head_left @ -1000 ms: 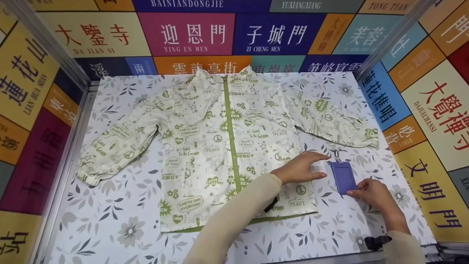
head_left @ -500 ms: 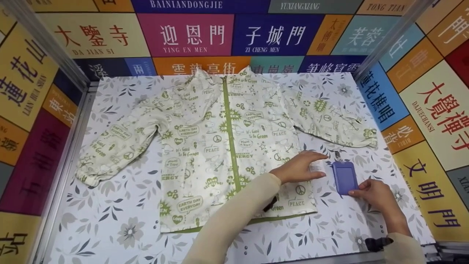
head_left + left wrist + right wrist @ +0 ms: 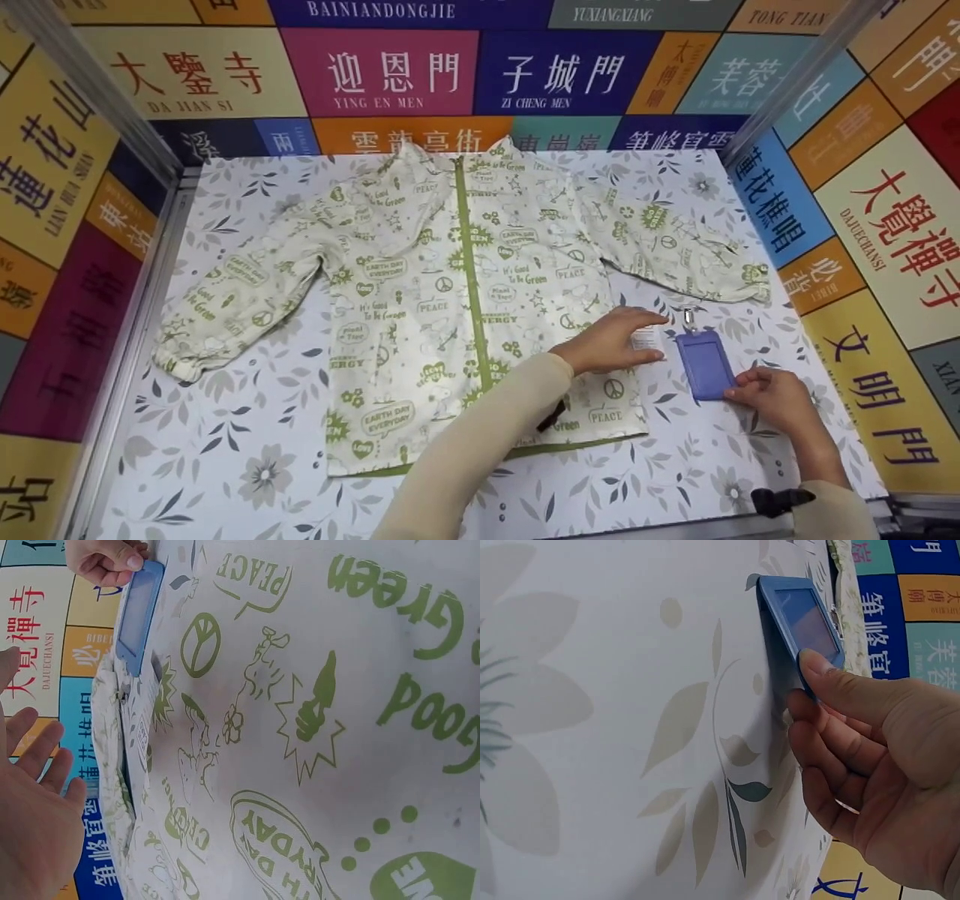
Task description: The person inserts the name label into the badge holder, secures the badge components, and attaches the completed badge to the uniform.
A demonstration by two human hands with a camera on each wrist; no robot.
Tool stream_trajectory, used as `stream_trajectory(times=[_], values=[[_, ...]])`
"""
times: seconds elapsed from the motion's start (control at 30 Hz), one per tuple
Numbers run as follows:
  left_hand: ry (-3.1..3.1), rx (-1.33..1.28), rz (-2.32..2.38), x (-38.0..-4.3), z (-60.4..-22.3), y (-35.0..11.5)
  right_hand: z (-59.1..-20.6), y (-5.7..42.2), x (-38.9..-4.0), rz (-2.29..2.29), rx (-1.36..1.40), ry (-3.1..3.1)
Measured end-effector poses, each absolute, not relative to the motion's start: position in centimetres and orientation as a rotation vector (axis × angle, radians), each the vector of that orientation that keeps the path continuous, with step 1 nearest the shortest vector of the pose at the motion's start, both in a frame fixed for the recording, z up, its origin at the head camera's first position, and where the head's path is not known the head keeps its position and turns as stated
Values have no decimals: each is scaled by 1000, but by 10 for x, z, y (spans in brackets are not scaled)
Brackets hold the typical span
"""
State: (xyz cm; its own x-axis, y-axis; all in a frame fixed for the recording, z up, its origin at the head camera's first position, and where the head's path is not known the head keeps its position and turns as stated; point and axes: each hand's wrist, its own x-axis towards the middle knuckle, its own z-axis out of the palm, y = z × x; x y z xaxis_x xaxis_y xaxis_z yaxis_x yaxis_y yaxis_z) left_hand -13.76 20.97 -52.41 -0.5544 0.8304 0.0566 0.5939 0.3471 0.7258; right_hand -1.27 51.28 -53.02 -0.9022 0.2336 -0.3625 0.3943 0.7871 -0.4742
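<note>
Right grip point(image 3: 776, 397) pinches badge holder point(image 3: 703, 365); contents unclear.

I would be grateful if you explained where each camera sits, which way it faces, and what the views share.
Head: on the head, facing forward and down at the jacket, badge and wall; both forearms, the left grip and right grip show.
Left wrist: on the left wrist, facing across the jacket's front towards the badge; left grip at the left edge, right grip at top.
Right wrist: on the right wrist, facing across the table towards the badge; only the right grip shows.
Shared: both wrist views show the right grip pinching the badge.
</note>
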Motion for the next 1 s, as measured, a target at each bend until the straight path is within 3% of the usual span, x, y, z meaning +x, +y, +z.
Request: stream_trajectory(times=[1.0], values=[[2303, 1281, 1010, -149, -522, 203, -519, 519, -8, -1304, 533, 2455]])
